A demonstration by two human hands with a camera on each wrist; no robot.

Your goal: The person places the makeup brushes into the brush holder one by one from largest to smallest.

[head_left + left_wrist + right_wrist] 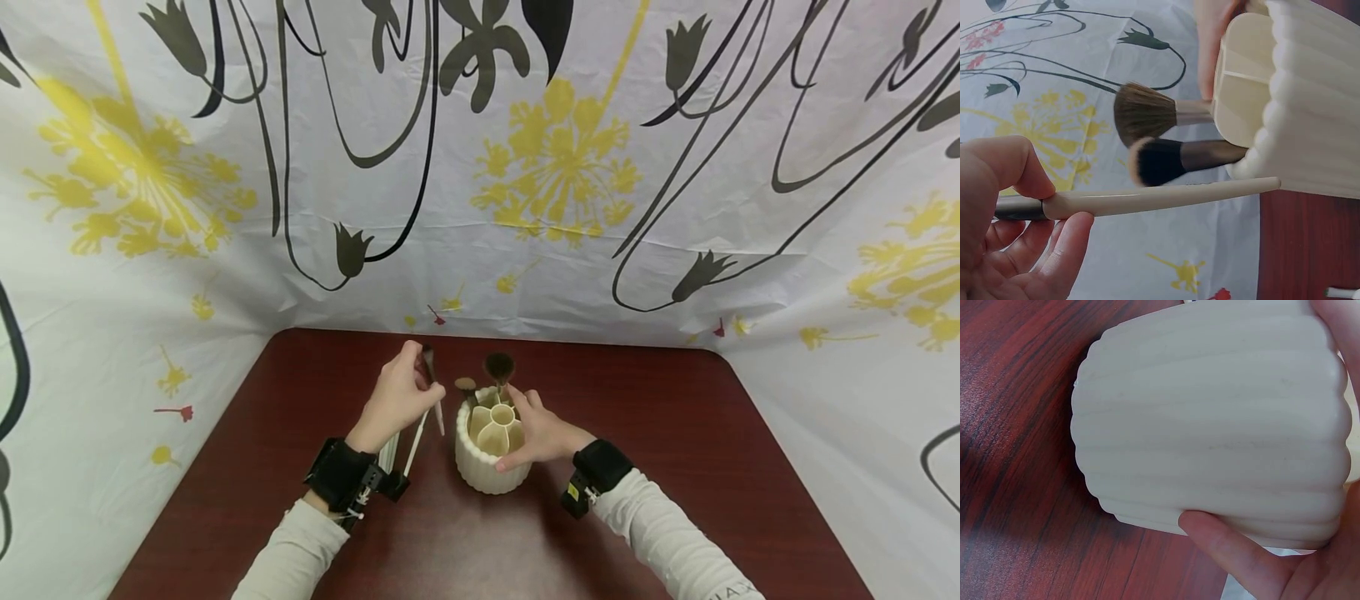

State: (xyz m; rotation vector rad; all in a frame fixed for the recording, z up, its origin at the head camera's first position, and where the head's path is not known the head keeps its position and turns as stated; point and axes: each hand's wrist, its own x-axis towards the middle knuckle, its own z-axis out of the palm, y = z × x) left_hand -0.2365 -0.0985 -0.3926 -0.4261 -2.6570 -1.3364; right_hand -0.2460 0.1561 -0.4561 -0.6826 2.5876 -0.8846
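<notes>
In the head view my left hand (397, 400) pinches a makeup brush (438, 417) with a pale, tapered handle, left of a cream ribbed brush holder (487, 475). The left wrist view shows that handle (1160, 199) between thumb and fingertips, its thin end pointing toward the holder's wall; the bristles are out of that view. My right hand (547, 429) grips the holder across its rim and side. Divided compartments surround a round centre inside it. A wide, fluffy brush (1144, 114) and a smaller dark brush with a light tip (1159, 161) stand in the holder.
Behind my left wrist, a thin white stick-like thing (417, 446) and pale strips (388, 454) lie on the dark red table (637, 533), partly hidden. A patterned white cloth (420, 200) hangs along the table's back edge and sides.
</notes>
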